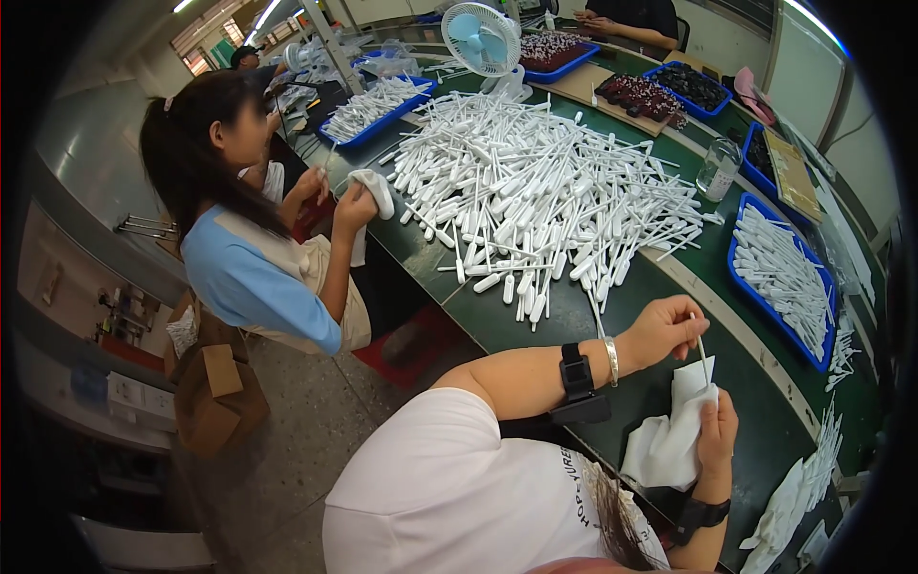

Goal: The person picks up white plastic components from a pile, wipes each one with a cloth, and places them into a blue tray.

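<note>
My left hand [662,331] pinches the upper end of a thin white plastic stick [704,359]. Its lower part goes down into a white cloth [663,452], which my right hand [717,432] grips around it. The cloth hides the stick's far end. Both hands are over the green table's near side, to the right. Beyond them a large heap of white plastic sticks with thicker handle ends [535,191] covers the table's middle. More white sticks [824,445] lie by the right edge, beside another pale cloth or bag [776,512].
A blue tray of white sticks [730,258] stands to the right, with a clear bottle [717,170] behind it. Another blue tray [356,139] and a fan [481,38] are farther back. At left a co-worker [263,273] wipes with a cloth; another person [636,24] sits across.
</note>
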### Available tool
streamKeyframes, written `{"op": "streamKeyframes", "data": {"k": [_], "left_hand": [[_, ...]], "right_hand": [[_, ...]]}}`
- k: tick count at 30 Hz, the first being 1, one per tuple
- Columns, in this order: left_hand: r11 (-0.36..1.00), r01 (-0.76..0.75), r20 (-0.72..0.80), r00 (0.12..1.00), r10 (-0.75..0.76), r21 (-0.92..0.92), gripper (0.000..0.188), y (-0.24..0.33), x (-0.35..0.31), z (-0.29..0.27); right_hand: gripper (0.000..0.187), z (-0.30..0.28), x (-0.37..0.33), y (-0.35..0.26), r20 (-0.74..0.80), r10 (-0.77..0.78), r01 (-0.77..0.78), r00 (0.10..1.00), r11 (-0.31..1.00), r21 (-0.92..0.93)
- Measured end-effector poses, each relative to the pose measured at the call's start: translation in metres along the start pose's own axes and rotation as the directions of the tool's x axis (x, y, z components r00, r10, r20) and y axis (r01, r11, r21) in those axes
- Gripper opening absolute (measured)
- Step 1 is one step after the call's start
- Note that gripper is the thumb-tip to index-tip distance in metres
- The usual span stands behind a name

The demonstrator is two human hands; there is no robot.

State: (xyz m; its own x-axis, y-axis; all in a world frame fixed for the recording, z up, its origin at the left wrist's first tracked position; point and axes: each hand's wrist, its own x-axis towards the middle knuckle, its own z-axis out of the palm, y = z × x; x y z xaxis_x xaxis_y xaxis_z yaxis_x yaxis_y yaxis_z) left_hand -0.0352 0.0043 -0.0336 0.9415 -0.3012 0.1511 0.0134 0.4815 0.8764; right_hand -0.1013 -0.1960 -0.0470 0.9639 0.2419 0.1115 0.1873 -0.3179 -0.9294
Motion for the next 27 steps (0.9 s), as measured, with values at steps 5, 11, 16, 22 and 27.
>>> {"op": "streamKeyframes", "data": {"k": [5, 11, 16, 22, 27], "left_hand": [[0.997, 0.053, 0.104, 0.993, -0.047, -0.054, 0.011, -0.022, -0.003, 0.008], [0.91, -0.157, 0.258, 0.965, 0.058, 0.384, 0.012, -0.03, -0.02, 0.023], [0.697, -0.458, 0.33, 0.887, 0.322, 0.551, 0.011, -0.017, -0.022, 0.025], [0.491, -0.647, 0.405, 0.756, 0.515, 0.584, 0.011, -0.016, -0.014, 0.023], [0.966, -0.016, 0.14, 0.99, -0.02, 0.257, 0.018, 0.003, -0.015, 0.018]], "right_hand": [[0.026, 0.0, -0.001, 0.003, 0.063, 0.068, -0.08, 0.996, 0.974, 0.213], [0.027, 0.011, 0.0, 0.007, -0.021, 0.042, -0.036, 0.999, 0.975, 0.22], [0.026, 0.014, 0.008, 0.008, -0.065, 0.101, -0.078, 0.993, 0.952, 0.297], [0.022, -0.005, 0.007, 0.01, 0.189, 0.21, -0.273, 0.959, 0.861, 0.429], [0.023, -0.024, 0.01, 0.001, -0.177, 0.277, -0.058, 0.944, 0.668, 0.742]]}}
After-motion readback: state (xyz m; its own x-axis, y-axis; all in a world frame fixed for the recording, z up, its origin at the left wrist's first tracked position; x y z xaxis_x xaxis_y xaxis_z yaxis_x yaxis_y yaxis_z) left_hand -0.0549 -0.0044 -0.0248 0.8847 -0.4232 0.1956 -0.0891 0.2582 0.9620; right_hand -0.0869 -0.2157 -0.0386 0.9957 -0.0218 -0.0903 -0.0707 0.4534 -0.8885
